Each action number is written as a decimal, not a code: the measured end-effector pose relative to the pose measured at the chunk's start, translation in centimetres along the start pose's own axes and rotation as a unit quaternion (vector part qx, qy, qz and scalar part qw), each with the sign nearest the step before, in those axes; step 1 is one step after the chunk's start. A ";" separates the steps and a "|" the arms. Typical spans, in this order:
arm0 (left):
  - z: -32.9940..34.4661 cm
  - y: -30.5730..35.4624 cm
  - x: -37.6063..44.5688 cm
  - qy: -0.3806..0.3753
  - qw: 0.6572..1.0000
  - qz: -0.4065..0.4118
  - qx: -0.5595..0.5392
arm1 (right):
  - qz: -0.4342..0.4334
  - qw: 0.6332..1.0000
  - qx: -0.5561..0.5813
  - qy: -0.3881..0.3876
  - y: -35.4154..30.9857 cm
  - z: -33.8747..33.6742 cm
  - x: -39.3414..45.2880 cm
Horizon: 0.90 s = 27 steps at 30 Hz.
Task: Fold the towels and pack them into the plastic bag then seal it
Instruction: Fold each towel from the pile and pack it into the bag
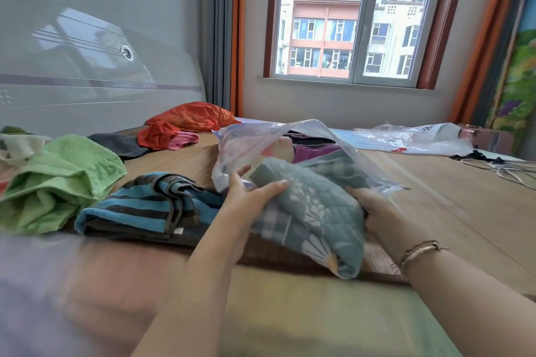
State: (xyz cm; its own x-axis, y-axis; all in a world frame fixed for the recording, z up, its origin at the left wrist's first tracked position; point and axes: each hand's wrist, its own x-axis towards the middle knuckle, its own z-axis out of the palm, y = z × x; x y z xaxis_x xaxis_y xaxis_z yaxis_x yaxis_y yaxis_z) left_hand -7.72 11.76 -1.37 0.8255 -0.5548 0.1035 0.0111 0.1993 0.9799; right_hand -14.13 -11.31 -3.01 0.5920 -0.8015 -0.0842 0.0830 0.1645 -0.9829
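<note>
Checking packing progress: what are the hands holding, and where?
Both hold the folded teal towel: left hand grips its left side, right hand its right side, at the bag mouth.

A window [356, 23] with orange curtains [238, 32] faces apartment buildings [322, 35].

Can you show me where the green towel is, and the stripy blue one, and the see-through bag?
green towel [62, 180], head view, on its crumpled middle.
stripy blue towel [139, 207], head view, on its folded top.
see-through bag [261, 139], head view, on its raised upper flap.
</note>
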 end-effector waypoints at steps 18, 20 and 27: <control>2.1 -4.9 5.8 0.110 0.986 -0.015 0.126 | 0.077 0.996 0.039 0.037 3.9 5.8 5.4; 1.7 -5.4 5.5 0.100 0.987 -0.047 0.117 | 0.076 0.997 0.028 0.012 3.6 5.2 3.9; 1.3 -5.1 4.2 0.130 0.981 -0.024 0.142 | -0.214 0.895 -0.388 -0.054 1.8 4.0 -1.5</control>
State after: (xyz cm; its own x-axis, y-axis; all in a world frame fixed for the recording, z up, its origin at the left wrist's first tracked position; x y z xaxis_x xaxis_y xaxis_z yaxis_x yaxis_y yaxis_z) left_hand -5.00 7.39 -5.71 0.9442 -0.3262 0.0449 -0.0736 -0.0761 0.9944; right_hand -11.65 -7.54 -3.99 0.7164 -0.6284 0.3030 -0.2354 -0.6266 -0.7429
